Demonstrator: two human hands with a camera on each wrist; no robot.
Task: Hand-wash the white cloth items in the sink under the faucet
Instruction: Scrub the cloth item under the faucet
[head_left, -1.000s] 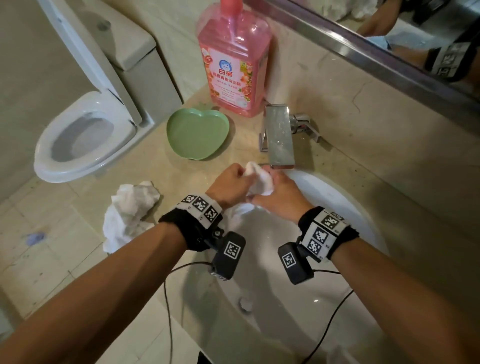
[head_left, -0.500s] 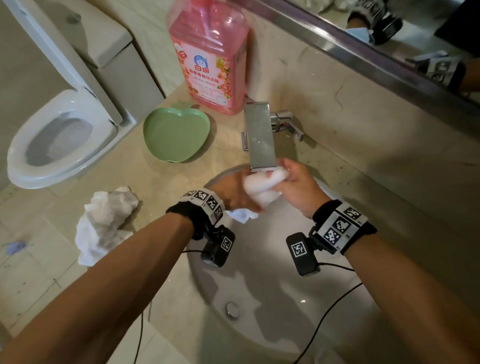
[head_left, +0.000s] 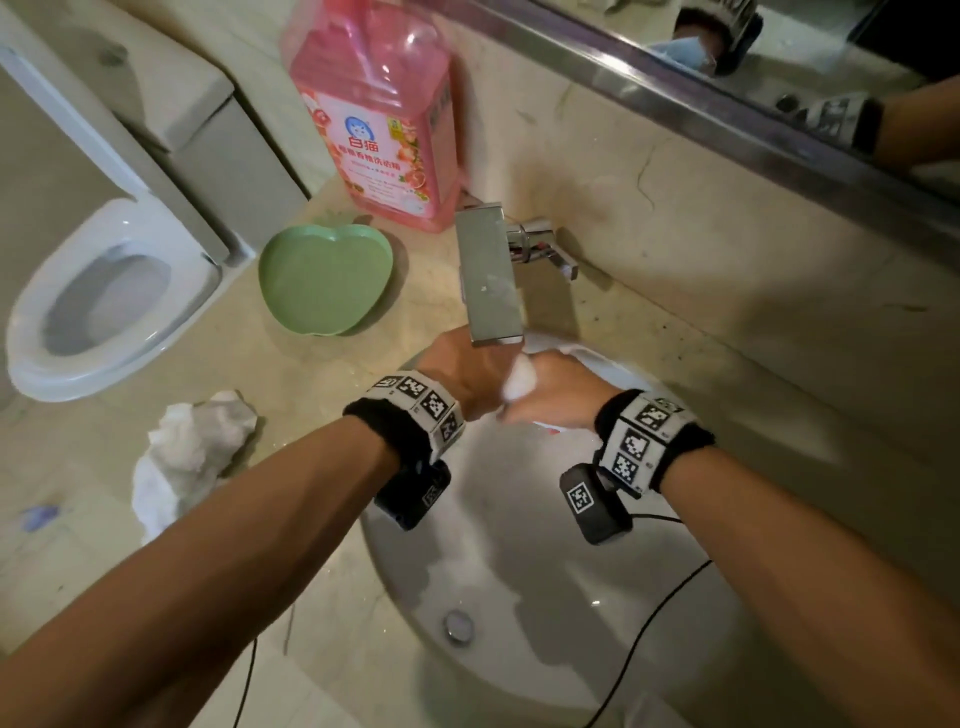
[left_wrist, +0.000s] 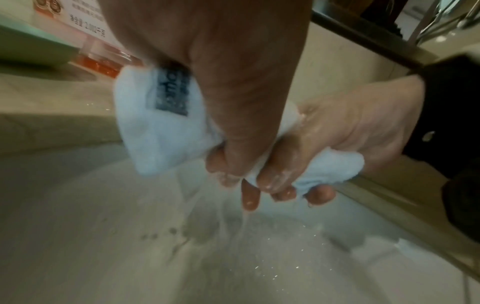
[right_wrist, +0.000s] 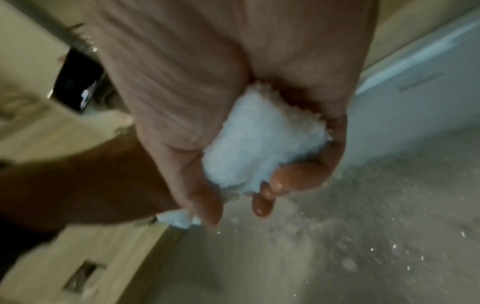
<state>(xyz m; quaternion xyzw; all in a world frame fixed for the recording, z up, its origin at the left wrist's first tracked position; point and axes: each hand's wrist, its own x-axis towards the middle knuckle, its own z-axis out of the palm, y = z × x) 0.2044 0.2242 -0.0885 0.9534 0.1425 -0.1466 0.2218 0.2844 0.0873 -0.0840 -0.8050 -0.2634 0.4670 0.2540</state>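
A wet white cloth (head_left: 519, 384) is bunched between both my hands just under the steel faucet (head_left: 491, 278), over the back of the white sink (head_left: 519, 571). My left hand (head_left: 470, 371) grips one end; in the left wrist view the cloth (left_wrist: 158, 131) shows a dark label and water streams from my curled fingers (left_wrist: 250, 197). My right hand (head_left: 556, 389) squeezes the other end, the cloth (right_wrist: 259, 144) packed in its palm under curled fingers (right_wrist: 262, 203). A second crumpled white cloth (head_left: 192, 452) lies on the counter to the left.
A green apple-shaped dish (head_left: 324, 280) and a big pink detergent bottle (head_left: 379, 114) stand on the beige counter behind the sink's left. A toilet (head_left: 104, 301) is at far left. The drain (head_left: 460, 626) sits near the basin front. A mirror (head_left: 779, 67) runs along the back wall.
Both hands with the cloth have moved back and tucked closer under the faucet spout, and the cloth is more tightly squeezed, with less of it showing between them.
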